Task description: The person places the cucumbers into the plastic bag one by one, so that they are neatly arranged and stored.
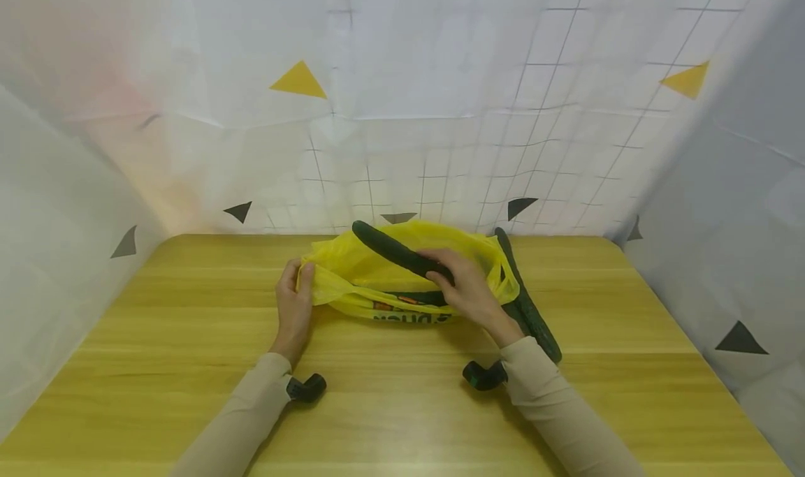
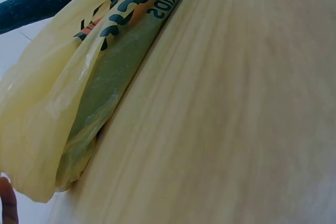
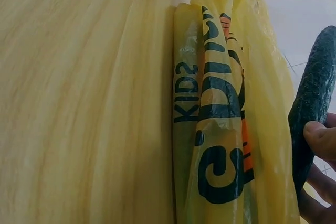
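Two hands at work — right hand (image 1: 468,292) fingers wrapped round cucumber (image 1: 396,251) over yellow bag (image 1: 358,274), left hand (image 1: 294,302) fingers pinching its edge.

Yellow plastic bag (image 3: 231,129): black print "KIDS"; rest of lettering unreadable

A thin yellow plastic bag (image 1: 402,281) with dark and orange printed lettering lies crumpled on the wooden table, its mouth gathered upward and open. A long, dark green cucumber (image 1: 399,253) slants across the bag's opening, one end raised toward the back. A second dark cucumber (image 1: 528,302) lies flat on the table just beside the bag's right edge.
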Motion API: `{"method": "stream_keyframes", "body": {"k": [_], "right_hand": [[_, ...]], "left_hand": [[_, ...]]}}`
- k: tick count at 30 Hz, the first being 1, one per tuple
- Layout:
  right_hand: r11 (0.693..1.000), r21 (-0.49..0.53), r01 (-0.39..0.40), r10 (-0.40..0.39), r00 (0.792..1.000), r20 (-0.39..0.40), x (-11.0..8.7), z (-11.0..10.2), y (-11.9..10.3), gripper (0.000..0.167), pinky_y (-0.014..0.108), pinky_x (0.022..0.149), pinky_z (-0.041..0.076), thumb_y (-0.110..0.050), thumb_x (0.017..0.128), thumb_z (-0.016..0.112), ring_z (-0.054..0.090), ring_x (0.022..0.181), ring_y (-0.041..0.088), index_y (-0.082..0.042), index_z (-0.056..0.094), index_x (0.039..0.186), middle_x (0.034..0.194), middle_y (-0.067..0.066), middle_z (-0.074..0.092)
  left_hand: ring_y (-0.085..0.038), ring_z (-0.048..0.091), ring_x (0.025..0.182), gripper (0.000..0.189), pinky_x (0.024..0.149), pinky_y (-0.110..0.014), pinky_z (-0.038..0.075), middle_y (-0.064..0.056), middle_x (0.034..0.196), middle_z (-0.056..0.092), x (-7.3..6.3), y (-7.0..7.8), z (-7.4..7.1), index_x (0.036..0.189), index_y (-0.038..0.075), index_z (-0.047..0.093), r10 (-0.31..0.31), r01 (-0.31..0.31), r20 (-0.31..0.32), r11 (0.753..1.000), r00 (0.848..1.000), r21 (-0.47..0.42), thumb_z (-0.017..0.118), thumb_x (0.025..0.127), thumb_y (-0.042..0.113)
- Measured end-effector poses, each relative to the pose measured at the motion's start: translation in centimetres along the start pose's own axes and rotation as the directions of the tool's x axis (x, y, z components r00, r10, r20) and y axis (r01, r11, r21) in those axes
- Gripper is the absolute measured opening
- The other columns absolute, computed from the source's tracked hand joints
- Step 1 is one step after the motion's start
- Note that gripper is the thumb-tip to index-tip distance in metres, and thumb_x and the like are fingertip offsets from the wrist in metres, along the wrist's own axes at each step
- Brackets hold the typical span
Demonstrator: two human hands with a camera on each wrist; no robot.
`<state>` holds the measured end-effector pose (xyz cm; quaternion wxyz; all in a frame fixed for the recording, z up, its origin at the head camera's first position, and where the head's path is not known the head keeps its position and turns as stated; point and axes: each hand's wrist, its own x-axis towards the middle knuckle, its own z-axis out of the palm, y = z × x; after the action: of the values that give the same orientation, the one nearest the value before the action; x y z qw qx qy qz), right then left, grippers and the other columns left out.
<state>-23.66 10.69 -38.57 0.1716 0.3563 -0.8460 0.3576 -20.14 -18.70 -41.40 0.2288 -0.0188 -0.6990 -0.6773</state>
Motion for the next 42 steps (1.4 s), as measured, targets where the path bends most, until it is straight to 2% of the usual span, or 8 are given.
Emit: {"method": "stream_keyframes", "body": {"k": [12, 20, 30, 42], "right_hand": [[1.000, -0.024, 0.014, -0.013, 0.998, 0.054, 0.2, 0.6, 0.2, 0.037, 0.038, 0.091, 0.049, -0.006, 0.092, 0.059, 0.060, 0.108, 0.021, -0.012, 0.055, 0.129, 0.121, 0.006, 0.061], [0.999, -0.046, -0.009, 0.014, 0.995, 0.103, 0.3, 1.4, 0.2, 0.037, 0.038, 0.094, 0.048, -0.005, 0.094, 0.055, 0.058, 0.111, 0.022, -0.013, 0.054, 0.131, 0.121, 0.006, 0.060], [0.997, -0.074, 0.010, -0.001, 0.994, 0.110, 0.1, 2.2, 0.5, 0.038, 0.038, 0.086, 0.050, -0.004, 0.094, 0.055, 0.060, 0.101, 0.021, -0.014, 0.053, 0.131, 0.113, 0.004, 0.062], [0.997, -0.082, -0.006, 0.017, 0.990, 0.143, 0.2, 2.7, 0.7, 0.036, 0.038, 0.092, 0.049, -0.004, 0.093, 0.056, 0.058, 0.109, 0.021, -0.012, 0.055, 0.128, 0.119, 0.004, 0.061]], "left_hand": [[-0.010, 0.047, 0.087, 0.025, 0.079, -0.018, 0.042, 0.001, 0.093, 0.050, 0.1, 0.0, 0.0, 0.105, -0.001, 0.053, 0.028, -0.028, 0.000, 1.000, 1.000, -0.014, 0.047, 0.100, 0.022], [-0.010, 0.048, 0.087, 0.027, 0.079, -0.018, 0.043, 0.001, 0.095, 0.051, 0.1, -0.1, 0.0, 0.108, -0.002, 0.053, 0.026, -0.026, 0.007, 1.000, 1.000, -0.015, 0.047, 0.100, 0.023], [-0.010, 0.048, 0.086, 0.025, 0.079, -0.019, 0.043, 0.000, 0.092, 0.052, 0.1, -0.1, 0.1, 0.104, -0.002, 0.054, 0.049, -0.050, -0.020, 0.999, 0.999, -0.008, 0.049, 0.099, 0.022], [-0.008, 0.051, 0.083, 0.026, 0.073, -0.017, 0.046, -0.001, 0.095, 0.055, 0.0, 0.0, 0.0, 0.106, -0.003, 0.055, 0.053, -0.053, -0.029, 0.998, 0.998, -0.016, 0.049, 0.099, 0.021]]}}
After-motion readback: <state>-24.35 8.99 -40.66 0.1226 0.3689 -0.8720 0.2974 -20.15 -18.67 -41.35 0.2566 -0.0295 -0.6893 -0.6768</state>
